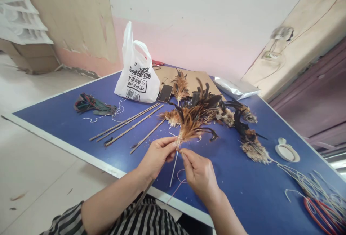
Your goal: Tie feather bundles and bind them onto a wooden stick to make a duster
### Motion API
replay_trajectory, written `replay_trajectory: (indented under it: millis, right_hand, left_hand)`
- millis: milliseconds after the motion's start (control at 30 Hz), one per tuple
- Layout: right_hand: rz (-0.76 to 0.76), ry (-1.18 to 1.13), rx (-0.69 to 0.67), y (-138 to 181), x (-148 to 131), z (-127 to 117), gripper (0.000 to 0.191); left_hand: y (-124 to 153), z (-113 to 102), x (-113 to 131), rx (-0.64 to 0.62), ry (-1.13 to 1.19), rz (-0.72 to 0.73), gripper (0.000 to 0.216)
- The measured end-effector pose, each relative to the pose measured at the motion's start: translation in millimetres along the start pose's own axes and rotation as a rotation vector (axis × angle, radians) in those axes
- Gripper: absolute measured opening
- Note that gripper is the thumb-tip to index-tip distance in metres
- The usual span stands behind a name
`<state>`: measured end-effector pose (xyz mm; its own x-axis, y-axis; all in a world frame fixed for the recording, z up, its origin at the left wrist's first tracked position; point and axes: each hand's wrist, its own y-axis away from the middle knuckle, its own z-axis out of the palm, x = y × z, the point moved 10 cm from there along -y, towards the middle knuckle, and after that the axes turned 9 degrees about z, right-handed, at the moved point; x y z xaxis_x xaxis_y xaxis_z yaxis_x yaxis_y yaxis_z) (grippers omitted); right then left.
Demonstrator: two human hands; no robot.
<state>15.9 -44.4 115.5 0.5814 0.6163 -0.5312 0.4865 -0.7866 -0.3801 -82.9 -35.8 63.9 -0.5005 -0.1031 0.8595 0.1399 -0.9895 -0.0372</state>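
My left hand (162,152) pinches the bound base of a bunch of brown and black feathers (189,128), whose tips fan out to the upper right. A thin pale stick (173,172) runs down from that base between my hands. Close beside it, my right hand (199,170) is closed in a pinch at the binding, where a string (180,177) loops below and trails toward the table edge. The string's end within my right fingers is mostly hidden by them.
On the blue table (113,159) lie thin sticks (132,125), a dark cloth-like bundle (92,104), more feather bunches (252,145), a tape roll (287,152), pale cords (302,177) and red-handled scissors (315,213). Behind stand a white plastic bag (136,72) and a phone (165,93).
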Motion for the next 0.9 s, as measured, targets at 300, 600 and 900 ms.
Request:
replay_trajectory:
  millis: [300,600,900]
  right_hand:
    - [-0.075,-0.058,-0.031,0,-11,1,0.019]
    - [-0.027,-0.186,0.004,-2,-13,4,0.019]
    - [0.392,-0.498,-0.154,-19,51,16,0.032]
  left_hand:
    - [3,-5,13,0.015,-0.258,0.200,0.024]
    - [10,-10,37,0.073,-0.462,0.410,0.022]
    - [-9,-52,25,0.276,-0.160,0.119,0.035]
